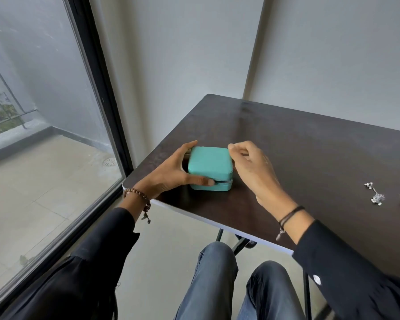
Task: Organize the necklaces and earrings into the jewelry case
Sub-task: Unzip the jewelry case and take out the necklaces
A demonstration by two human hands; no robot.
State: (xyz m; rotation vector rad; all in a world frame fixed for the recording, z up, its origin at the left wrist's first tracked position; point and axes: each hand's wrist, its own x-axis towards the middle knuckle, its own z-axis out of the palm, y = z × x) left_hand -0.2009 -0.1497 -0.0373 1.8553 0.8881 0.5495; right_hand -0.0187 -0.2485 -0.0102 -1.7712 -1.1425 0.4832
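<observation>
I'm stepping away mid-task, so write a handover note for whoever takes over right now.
Left hand grips the jewelry case from its left side, thumb on the front seam.
Right hand is at the case's far right corner, fingers curled; whether it pinches a zipper pull can't be told.
The case sits closed near the table left edge.
The silver jewelry pieces lie loose at the table's right.
Done: nothing visibly stowed. Left: open the case, put the jewelry in.
</observation>
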